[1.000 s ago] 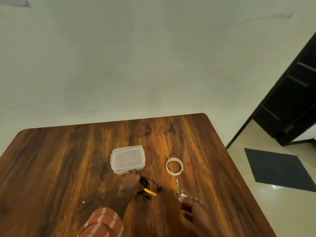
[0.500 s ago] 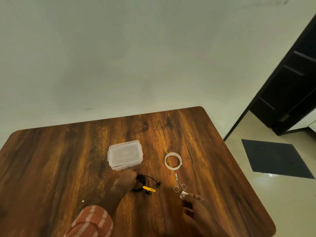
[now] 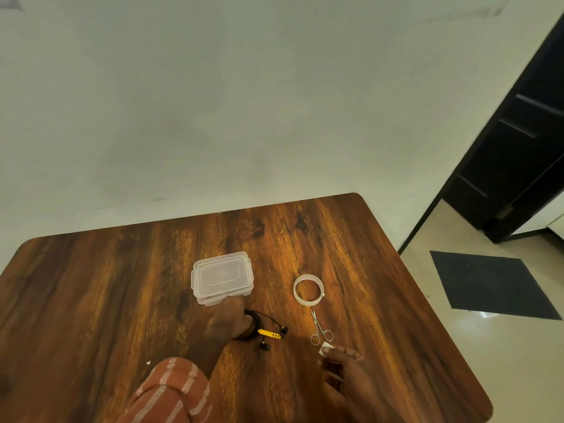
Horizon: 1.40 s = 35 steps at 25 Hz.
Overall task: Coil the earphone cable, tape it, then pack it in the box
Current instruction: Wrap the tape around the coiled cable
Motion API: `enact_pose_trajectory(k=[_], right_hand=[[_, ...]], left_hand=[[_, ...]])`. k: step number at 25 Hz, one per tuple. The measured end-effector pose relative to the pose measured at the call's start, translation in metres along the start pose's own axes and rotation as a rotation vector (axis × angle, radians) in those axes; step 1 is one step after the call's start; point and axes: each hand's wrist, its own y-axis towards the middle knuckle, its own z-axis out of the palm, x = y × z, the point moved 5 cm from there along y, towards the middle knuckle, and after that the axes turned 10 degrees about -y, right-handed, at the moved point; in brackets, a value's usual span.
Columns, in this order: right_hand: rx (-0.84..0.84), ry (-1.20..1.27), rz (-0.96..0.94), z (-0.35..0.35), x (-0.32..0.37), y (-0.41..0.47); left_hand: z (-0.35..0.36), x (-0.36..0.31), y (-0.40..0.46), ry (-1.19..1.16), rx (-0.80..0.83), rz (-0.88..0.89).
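Head view. A wooden tabletop (image 3: pixel 122 285) is shown from above, set against a pale wall. The left hand (image 3: pixel 227 320) is pressed down on the coiled black earphone cable (image 3: pixel 256 326), which lies on the tabletop just near of the box (image 3: pixel 222 277); whether the fingers are closed round the coil cannot be told. Two earbuds and a yellow tab (image 3: pixel 269 333) are seen trailing to the right of the coil. The box, clear plastic with its lid on, is touched at its near edge by the left hand. A small pale piece of tape (image 3: pixel 325 347) is pinched in the right hand (image 3: pixel 343 366). The scissors (image 3: pixel 319 329) are laid just far of that hand, and the tape roll (image 3: pixel 308 289) lies flat beyond them.
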Motion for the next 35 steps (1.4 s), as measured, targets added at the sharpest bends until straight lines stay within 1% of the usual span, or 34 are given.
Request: enact_pose_trajectory(k=[2, 4, 5, 7, 9, 11, 15, 18, 20, 21, 23, 26, 29, 32, 35], right_hand=[[0.022, 0.037, 0.034, 0.007, -0.003, 0.0], [0.064, 0.036, 0.055, 0.016, -0.004, 0.0], [0.08, 0.042, 0.062, 0.02, -0.004, 0.001], [0.105, 0.064, 0.067, 0.03, 0.001, 0.001], [0.132, 0.098, 0.052, 0.046, 0.009, 0.0], [0.158, 0.136, 0.033, 0.066, 0.018, -0.005], [0.206, 0.178, -0.013, 0.107, 0.036, -0.02], [0.18, 0.243, -0.023, 0.126, 0.05, -0.032], [0.131, 0.285, -0.017, 0.13, 0.058, -0.035], [0.137, 0.305, -0.01, 0.132, 0.062, -0.039], [0.191, 0.332, 0.004, 0.138, 0.07, -0.046], [0.239, 0.316, 0.014, 0.144, 0.077, -0.05], [0.262, 0.267, -0.03, 0.145, 0.079, -0.051], [0.29, 0.248, -0.111, 0.143, 0.083, -0.05], [0.358, 0.22, -0.18, 0.144, 0.087, -0.05]], left_hand=[[-0.005, 0.003, 0.0, -0.179, 0.094, -0.053], [-0.009, 0.006, -0.003, -0.5, 0.233, -0.124], [-0.013, 0.006, -0.007, -0.649, 0.272, -0.138], [-0.023, 0.001, -0.019, -0.86, 0.303, -0.097], [-0.033, -0.009, -0.03, -0.929, 0.295, -0.003], [-0.045, -0.018, -0.04, -0.868, 0.186, 0.062], [-0.067, -0.039, -0.064, -0.735, -0.111, 0.143], [-0.076, -0.051, -0.082, -0.692, -0.3, 0.184], [-0.078, -0.057, -0.09, -0.62, -0.39, 0.237], [-0.08, -0.058, -0.097, -0.582, -0.431, 0.264], [-0.082, -0.062, -0.108, -0.557, -0.466, 0.311], [-0.083, -0.065, -0.115, -0.594, -0.456, 0.326], [-0.09, -0.066, -0.127, -0.458, -0.575, 0.384], [-0.099, -0.065, -0.133, -0.557, -0.534, 0.391], [-0.106, -0.064, -0.136, -0.532, -0.496, 0.398]])
